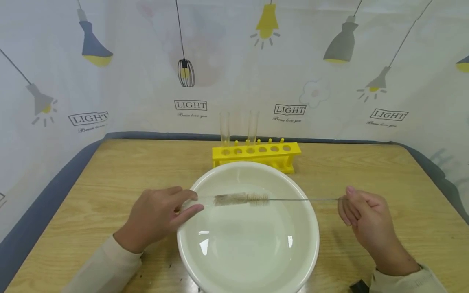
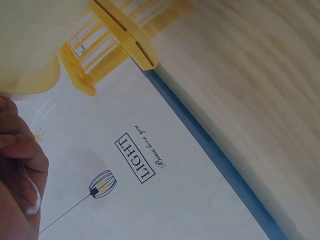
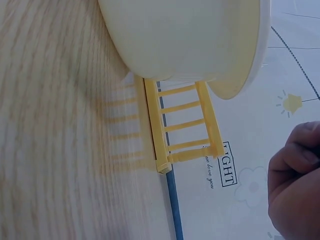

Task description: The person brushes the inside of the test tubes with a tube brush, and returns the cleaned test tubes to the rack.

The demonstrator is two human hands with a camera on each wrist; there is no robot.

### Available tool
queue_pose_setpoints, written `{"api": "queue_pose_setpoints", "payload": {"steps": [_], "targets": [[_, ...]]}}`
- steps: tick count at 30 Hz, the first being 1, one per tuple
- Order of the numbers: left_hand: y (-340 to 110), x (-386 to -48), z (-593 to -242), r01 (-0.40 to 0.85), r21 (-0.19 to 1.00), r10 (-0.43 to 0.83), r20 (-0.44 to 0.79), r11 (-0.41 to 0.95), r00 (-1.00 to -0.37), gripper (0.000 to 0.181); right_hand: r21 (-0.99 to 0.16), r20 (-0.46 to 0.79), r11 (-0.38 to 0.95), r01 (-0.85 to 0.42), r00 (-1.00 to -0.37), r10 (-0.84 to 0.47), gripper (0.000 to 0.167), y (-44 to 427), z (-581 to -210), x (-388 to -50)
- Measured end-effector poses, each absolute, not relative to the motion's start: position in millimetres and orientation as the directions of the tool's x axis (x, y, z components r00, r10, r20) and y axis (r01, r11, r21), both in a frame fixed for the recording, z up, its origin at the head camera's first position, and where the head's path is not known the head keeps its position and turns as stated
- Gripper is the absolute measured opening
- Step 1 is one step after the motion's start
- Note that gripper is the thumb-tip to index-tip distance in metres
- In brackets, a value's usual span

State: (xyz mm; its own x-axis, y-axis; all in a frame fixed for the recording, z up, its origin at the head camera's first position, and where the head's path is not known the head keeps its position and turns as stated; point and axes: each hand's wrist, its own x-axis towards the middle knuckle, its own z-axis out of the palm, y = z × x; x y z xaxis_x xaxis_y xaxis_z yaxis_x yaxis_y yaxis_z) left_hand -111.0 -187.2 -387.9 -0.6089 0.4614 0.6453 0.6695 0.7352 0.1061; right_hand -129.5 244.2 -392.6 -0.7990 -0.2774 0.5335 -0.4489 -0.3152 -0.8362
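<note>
Over a white basin (image 1: 249, 260), my left hand (image 1: 157, 215) grips a clear glass test tube (image 1: 207, 201) between thumb and fingers. The tube lies sideways, and its rounded end (image 2: 32, 197) shows beside the palm in the left wrist view. A bristled test tube brush (image 1: 258, 199) runs into the tube, with part of its bristles inside and the rest outside. My right hand (image 1: 370, 224) pinches the far end of the brush's thin wire handle (image 1: 304, 200), right of the basin. Both hands are above the table.
Behind the basin stands a yellow test tube rack (image 1: 256, 151) holding two upright glass tubes, one on the left (image 1: 225, 129) and another near the middle (image 1: 253, 127). A small black object (image 1: 359, 286) lies by the right sleeve. A lamp-patterned curtain (image 1: 234, 73) hangs behind the wooden table (image 1: 373, 171).
</note>
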Motion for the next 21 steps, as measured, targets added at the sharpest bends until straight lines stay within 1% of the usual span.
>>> {"api": "queue_pose_setpoints", "payload": {"steps": [21], "targets": [[-188.7,-111.7,-390.1,0.665,0.131,0.453,0.636,0.735,-0.625,0.048,-0.829,0.542,-0.312,-0.465,-0.806,-0.239,0.050,244.6,-390.2,-129.4]]}}
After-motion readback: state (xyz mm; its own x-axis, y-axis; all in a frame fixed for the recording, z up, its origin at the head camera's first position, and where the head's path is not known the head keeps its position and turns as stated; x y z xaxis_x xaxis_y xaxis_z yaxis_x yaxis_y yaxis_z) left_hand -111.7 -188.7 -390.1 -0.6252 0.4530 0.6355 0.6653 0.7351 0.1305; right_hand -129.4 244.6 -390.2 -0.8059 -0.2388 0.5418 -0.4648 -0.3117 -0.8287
